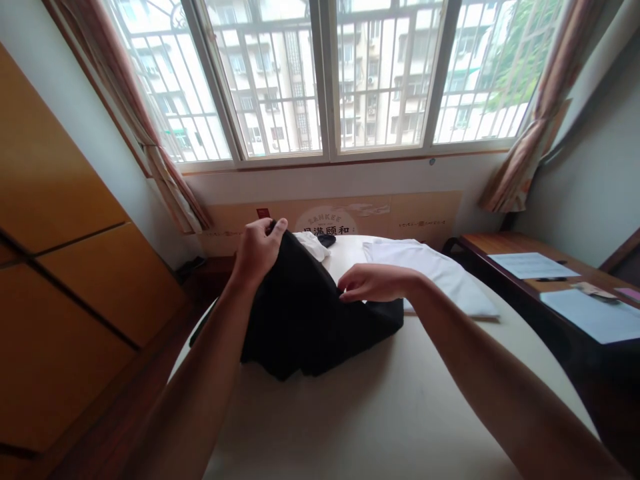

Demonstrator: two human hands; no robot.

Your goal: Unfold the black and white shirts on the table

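A black cloth point(305, 313) hangs between my hands, its lower part resting on the round white table point(400, 407). My left hand point(260, 250) pinches its raised upper corner. Lower and to the right, my right hand point(375, 282) has its fingers closed on the cloth's edge. White folded fabric point(430, 273) lies on the table beyond my right hand. Behind the black cloth, a crumpled white cloth point(313, 245) and a small dark item point(327, 240) show in part.
A wooden side table point(480, 245) at the right bears papers point(533, 265) and dark pens. Orange cabinets point(65, 320) stand at the left. Barred windows point(325, 87) with tied curtains are ahead, above a printed panel point(420, 210).
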